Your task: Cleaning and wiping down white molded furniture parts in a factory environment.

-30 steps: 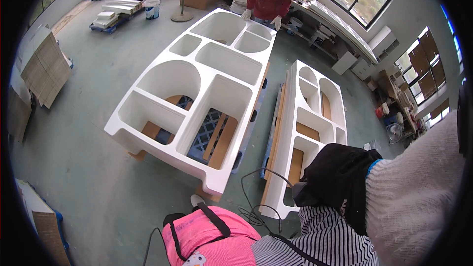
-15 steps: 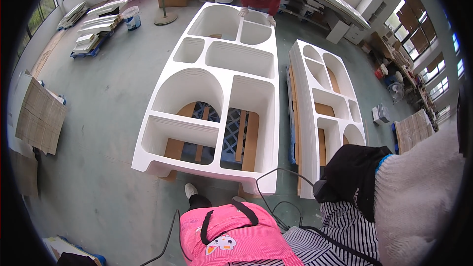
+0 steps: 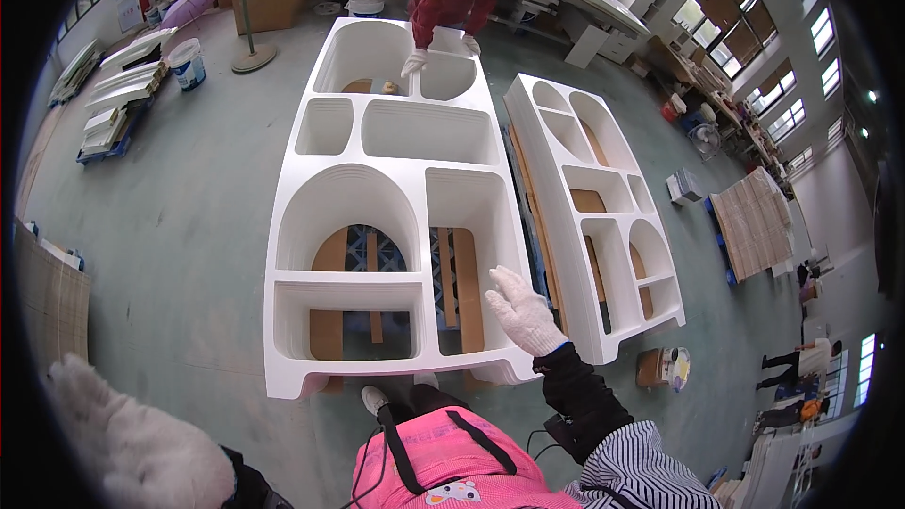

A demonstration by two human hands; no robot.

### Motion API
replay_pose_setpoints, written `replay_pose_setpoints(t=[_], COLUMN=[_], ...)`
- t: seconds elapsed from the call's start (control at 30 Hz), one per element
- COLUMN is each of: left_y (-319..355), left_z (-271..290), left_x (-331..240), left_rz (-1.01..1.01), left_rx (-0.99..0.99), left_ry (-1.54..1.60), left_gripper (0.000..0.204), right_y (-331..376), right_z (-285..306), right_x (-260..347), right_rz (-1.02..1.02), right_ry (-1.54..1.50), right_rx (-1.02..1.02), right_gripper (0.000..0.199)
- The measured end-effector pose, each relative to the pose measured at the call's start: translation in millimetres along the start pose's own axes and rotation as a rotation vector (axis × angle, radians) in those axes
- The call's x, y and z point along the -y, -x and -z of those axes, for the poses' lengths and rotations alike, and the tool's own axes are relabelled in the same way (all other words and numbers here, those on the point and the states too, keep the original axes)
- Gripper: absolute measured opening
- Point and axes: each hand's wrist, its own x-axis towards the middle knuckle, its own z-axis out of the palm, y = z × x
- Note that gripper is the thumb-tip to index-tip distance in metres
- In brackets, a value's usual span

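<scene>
In front of me lies a stack of large white panels (image 3: 382, 170) with arched and rectangular openings. My right hand (image 3: 523, 309), in a white knitted glove, hovers over its near right side, open, fingers stretched and nothing in them. Whether it touches the panel's edge I cannot tell. My left hand (image 3: 141, 434), gloved too, is raised at the lower left, close to the camera and away from the stack. It looks open and holds nothing visible. Across the stack, a co-worker in a dark red vest has gloved hands (image 3: 415, 61) on the far end.
A second, narrower stack of white panels (image 3: 603, 198) stands on the right. Brown boards and a blue pallet (image 3: 368, 250) show through the openings. A bucket (image 3: 187, 66), a fan stand's base (image 3: 255, 58) and white strips (image 3: 118, 118) are at the far left. A container (image 3: 665, 368) sits at right.
My right hand has come down from close to the camera to the panel stack's near right side. My left hand has risen into view. The co-worker leans farther over the far end.
</scene>
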Motion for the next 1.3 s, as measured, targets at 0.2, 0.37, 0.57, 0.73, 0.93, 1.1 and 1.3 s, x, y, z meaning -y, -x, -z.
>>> replay_pose_setpoints(t=[0.2, 0.37, 0.57, 0.73, 0.93, 1.1, 1.3], left_y=[119, 266, 364, 359, 391, 407, 418], left_z=[-16, -11, -35, -1, -21, -9, 17], left_x=[152, 268, 361, 419, 464, 460, 463], left_rz=[1.678, 1.969, 1.212, 1.155, 1.212, 0.992, 0.876], left_rx=[0.075, -0.018, 0.621, 0.796, 0.897, 0.916, 0.761], left_ry=[0.558, 0.208, -1.374, -1.766, -1.985, -2.135, -1.973], left_gripper=[0.034, 0.059, 0.078, 0.109, 0.114, 0.108, 0.087], right_y=[-84, -208, -311, -386, -444, -484, -540], right_z=[-30, -39, -49, -87, -156, -207, -253], right_x=[-71, -84, -213, -186, -214, -185, -168], right_rz=[-0.88, -0.854, -0.572, -0.371, -0.374, -0.022, 0.256], right_ry=[-1.592, -1.473, -0.625, 0.411, 0.296, 0.589, 0.651], right_rx=[0.098, -0.204, 0.053, 0.315, -0.219, 0.084, 0.249], right_gripper=[0.071, 0.067, 0.067, 0.064, 0.07, 0.082, 0.079])
